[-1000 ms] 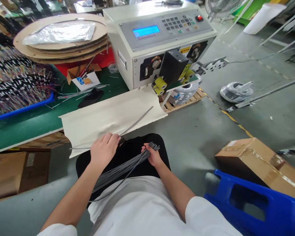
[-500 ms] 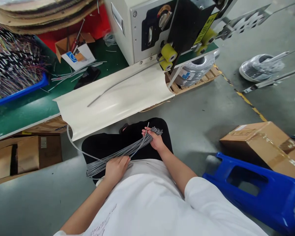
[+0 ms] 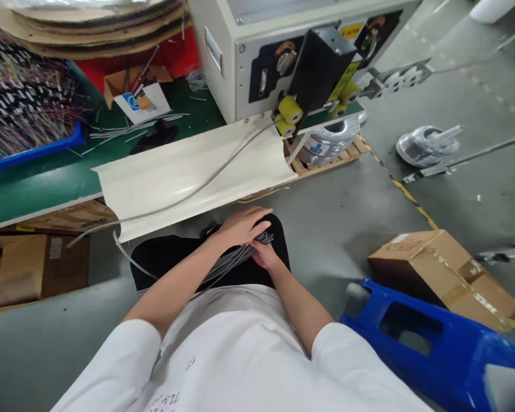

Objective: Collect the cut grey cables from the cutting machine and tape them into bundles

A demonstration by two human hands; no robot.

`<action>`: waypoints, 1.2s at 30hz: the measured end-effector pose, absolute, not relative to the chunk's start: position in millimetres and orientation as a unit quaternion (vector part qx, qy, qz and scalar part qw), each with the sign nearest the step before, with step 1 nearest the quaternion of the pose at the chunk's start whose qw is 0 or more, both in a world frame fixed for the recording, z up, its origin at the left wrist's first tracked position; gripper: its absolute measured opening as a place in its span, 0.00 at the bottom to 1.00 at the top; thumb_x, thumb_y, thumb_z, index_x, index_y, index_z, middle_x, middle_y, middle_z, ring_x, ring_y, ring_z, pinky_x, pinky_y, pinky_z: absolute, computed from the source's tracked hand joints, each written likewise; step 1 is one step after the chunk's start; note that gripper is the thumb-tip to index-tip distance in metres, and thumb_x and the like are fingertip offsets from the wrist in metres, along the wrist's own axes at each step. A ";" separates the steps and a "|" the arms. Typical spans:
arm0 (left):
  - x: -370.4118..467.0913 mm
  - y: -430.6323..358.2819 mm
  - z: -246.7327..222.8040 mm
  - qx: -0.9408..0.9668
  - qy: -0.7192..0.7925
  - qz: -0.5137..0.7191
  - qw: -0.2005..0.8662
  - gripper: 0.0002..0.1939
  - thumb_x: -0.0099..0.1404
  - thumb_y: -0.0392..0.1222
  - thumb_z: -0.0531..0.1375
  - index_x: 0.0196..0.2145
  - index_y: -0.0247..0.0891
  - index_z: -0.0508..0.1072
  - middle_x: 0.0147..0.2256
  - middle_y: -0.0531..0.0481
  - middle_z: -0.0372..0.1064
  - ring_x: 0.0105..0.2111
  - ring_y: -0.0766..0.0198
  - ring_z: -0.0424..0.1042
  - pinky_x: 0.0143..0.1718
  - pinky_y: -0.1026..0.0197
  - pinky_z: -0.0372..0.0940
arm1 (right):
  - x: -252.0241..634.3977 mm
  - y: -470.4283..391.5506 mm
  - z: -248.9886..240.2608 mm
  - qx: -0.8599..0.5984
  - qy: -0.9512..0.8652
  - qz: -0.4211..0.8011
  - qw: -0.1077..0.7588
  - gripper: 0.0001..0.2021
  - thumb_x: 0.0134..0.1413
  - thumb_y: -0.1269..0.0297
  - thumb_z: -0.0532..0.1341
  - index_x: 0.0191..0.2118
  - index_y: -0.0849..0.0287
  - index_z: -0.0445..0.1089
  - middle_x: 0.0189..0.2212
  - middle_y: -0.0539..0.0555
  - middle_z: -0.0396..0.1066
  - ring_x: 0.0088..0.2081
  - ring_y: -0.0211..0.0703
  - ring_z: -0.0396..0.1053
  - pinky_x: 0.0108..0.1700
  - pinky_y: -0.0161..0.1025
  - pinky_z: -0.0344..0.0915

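Grey cable bundle (image 3: 232, 260) is lying across the lap of the black pants (image 3: 167, 254), with the right hand (image 3: 265, 256) gripping it near one end and the left hand (image 3: 244, 226) right over that same end, fingers pretty much straight and thumb spread. Up on the cream tray (image 3: 154, 183) there's a single cable (image 3: 210, 178) running from the yellow rollers (image 3: 288, 116) out past the far edge.
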State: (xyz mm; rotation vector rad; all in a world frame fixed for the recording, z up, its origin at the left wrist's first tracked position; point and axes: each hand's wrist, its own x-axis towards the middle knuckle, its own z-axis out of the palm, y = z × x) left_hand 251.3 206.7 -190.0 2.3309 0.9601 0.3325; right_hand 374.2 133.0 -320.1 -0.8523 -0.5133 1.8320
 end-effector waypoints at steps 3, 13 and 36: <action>290.0 222.5 -201.4 0.920 0.245 0.034 0.303 0.25 0.72 0.52 0.44 0.60 0.42 0.65 0.58 0.47 0.66 0.60 0.60 0.62 0.59 0.58 0.56 | 375.4 131.3 -321.3 -0.391 -0.225 0.746 0.490 0.16 0.43 0.55 0.70 0.40 0.51 0.73 0.41 0.51 0.76 0.49 0.47 0.70 0.56 0.48 0.63; 203.9 184.3 -135.6 0.898 0.384 0.208 0.044 0.26 0.70 0.45 0.50 0.64 0.44 0.58 0.62 0.46 0.60 0.64 0.56 0.55 0.65 0.49 0.49 | 377.2 136.9 -307.5 -0.338 -0.208 0.773 0.495 0.09 0.45 0.58 0.71 0.33 0.50 0.74 0.31 0.50 0.74 0.47 0.51 0.72 0.55 0.51 0.63; 164.7 192.6 -122.5 0.776 0.611 0.122 -0.101 0.34 0.69 0.59 0.46 0.66 0.38 0.53 0.51 0.36 0.67 0.50 0.47 0.66 0.47 0.50 0.61 | 375.2 136.1 -309.6 -0.358 -0.202 0.775 0.480 0.14 0.47 0.61 0.71 0.41 0.55 0.76 0.30 0.51 0.75 0.36 0.44 0.74 0.43 0.42 0.67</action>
